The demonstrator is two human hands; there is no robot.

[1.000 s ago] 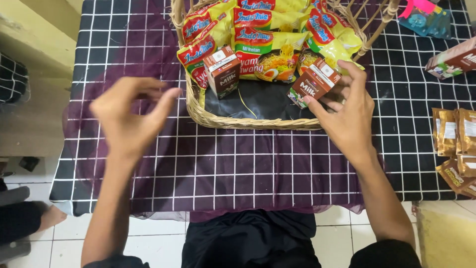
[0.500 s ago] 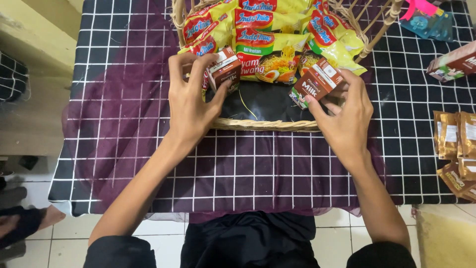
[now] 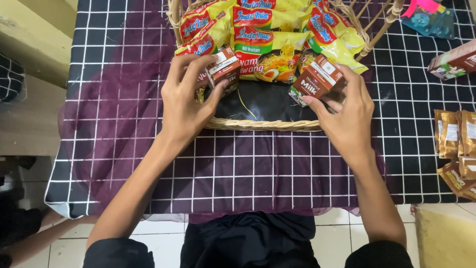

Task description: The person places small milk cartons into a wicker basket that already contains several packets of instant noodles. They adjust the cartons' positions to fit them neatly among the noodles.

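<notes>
the left hand (image 3: pixel 186 101) grips a small brown milk carton (image 3: pixel 224 69) at the left inside the wicker basket (image 3: pixel 263 125); the right hand (image 3: pixel 347 111) grips a second brown carton (image 3: pixel 317 80) at its right. yellow-and-red noodle packets (image 3: pixel 270 44) lean behind them. brown sachets (image 3: pixel 456 144) lie right of the basket.

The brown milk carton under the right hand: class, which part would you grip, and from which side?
Grip the brown milk carton across its two long flat sides, coming from above and the near side, as the right hand does. It leans tilted on the noodle packets inside the wicker basket, so its back is blocked.
</notes>
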